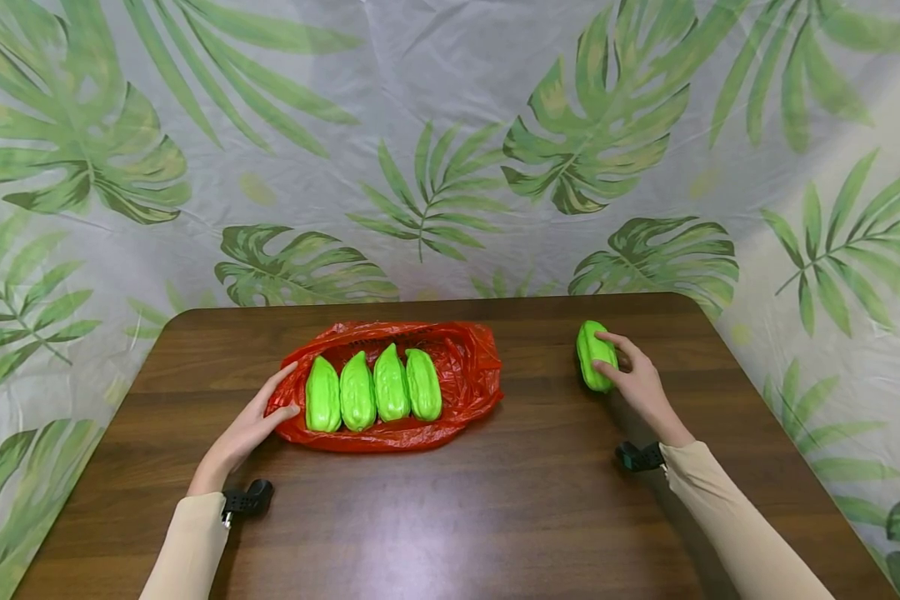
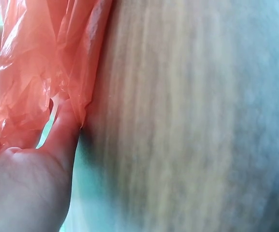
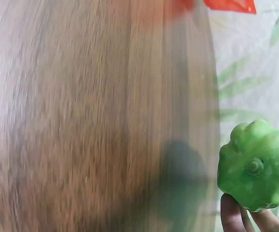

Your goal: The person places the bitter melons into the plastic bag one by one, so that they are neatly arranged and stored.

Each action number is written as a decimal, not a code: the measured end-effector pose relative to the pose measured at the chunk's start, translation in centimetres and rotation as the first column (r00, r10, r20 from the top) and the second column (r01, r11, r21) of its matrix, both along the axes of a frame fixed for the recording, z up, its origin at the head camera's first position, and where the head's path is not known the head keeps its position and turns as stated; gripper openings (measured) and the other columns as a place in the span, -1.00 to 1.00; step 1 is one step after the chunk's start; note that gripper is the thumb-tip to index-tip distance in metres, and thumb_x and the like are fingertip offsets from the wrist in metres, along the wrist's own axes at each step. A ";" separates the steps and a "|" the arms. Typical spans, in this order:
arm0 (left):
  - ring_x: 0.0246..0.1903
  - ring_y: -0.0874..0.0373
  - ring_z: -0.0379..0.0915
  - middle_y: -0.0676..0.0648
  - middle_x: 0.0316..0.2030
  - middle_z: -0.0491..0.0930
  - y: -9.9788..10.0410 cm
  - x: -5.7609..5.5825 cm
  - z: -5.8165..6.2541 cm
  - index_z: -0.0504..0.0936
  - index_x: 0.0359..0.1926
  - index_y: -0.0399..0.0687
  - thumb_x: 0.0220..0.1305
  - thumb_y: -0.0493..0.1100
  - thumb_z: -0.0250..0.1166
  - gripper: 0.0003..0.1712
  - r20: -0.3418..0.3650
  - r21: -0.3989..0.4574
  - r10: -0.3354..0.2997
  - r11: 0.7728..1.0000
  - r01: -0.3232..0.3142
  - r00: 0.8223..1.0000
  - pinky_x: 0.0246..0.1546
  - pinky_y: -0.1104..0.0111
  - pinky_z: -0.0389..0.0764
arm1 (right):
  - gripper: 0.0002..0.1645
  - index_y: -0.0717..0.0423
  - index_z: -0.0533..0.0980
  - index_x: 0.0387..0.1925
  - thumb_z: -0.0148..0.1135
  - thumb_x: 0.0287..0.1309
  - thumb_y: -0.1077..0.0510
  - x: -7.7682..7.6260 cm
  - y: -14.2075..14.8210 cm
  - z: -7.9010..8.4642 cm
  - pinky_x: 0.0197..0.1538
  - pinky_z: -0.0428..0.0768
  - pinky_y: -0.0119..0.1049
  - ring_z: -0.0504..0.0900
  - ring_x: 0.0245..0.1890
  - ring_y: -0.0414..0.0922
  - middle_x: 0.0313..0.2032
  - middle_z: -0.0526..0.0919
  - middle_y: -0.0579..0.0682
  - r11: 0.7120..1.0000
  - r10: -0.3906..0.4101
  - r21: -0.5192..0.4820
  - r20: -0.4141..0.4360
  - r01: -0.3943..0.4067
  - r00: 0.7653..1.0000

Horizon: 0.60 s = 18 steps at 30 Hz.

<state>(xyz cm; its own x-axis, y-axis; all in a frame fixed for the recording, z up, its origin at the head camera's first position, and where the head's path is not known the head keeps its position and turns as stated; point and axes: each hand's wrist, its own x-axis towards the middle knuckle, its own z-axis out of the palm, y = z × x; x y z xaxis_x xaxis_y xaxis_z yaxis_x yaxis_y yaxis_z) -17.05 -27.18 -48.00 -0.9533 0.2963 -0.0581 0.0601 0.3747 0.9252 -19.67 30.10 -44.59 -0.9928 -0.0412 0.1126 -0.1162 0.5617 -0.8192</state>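
Note:
A red plastic bag (image 1: 468, 383) lies with its mouth spread wide. In it several bright green ridged gourds (image 1: 357, 392) stand side by side, most with pointed tips toward the far edge. My left hand (image 1: 249, 427) holds the bag's left side, and crinkled red film (image 2: 42, 63) covers part of its fingers in the left wrist view. Off to the right, my right hand (image 1: 640, 385) grips another green gourd (image 1: 591, 354) between thumb and fingers. The right wrist view shows this gourd's lobed end (image 3: 255, 166) with a small round nub.
The brown wooden table (image 1: 450, 517) ends at a far edge just beyond the bag. Behind it hangs a pale cloth (image 1: 450, 100) printed with green leaves. Each wrist wears a black camera band (image 1: 247, 498).

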 end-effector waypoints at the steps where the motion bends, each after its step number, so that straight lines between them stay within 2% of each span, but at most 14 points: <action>1: 0.37 -0.35 -0.25 -0.32 0.44 -0.19 0.0 0.0 0.0 -0.08 0.50 0.00 0.38 -0.16 0.11 -0.20 0.000 -0.001 0.000 1.000 0.000 1.000 0.23 -0.28 -0.08 | -0.38 0.13 0.27 0.35 0.15 0.32 0.09 0.0 -0.2 0.1 -0.25 0.50 -0.31 0.38 0.16 0.32 0.30 0.24 0.32 1.000 0.004 -0.006 0.000 -0.004 1.000; 12: 0.36 -0.35 -0.24 -0.33 0.43 -0.18 0.1 -0.1 0.0 -0.07 0.50 -0.03 0.38 -0.18 0.11 -0.21 -0.003 0.016 -0.009 1.000 0.009 1.000 0.24 -0.27 -0.07 | -0.36 0.13 0.27 0.36 0.17 0.30 0.12 0.2 -2.0 1.2 -0.24 0.50 -0.43 0.38 0.16 0.30 0.34 0.21 0.27 0.996 0.055 -0.064 -0.029 -0.057 0.998; 18: 0.36 -0.36 -0.24 -0.33 0.43 -0.18 0.1 0.0 0.4 -0.07 0.50 -0.02 0.37 -0.17 0.12 -0.20 -0.004 0.011 -0.006 1.000 0.006 1.000 0.24 -0.27 -0.07 | -0.36 0.16 0.26 0.36 0.18 0.29 0.16 0.2 -3.1 2.0 -0.23 0.53 -0.38 0.39 0.15 0.28 0.34 0.20 0.25 0.989 0.090 -0.111 -0.050 -0.095 0.995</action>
<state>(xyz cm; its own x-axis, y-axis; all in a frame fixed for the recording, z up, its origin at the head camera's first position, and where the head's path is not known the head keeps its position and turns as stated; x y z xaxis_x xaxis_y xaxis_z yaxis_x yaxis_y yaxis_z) -17.07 -27.08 -47.64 -0.9518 0.3023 -0.0510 0.0659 0.3642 0.9290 -19.45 26.96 -42.62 -0.9792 -0.1173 0.1657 -0.2012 0.4505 -0.8698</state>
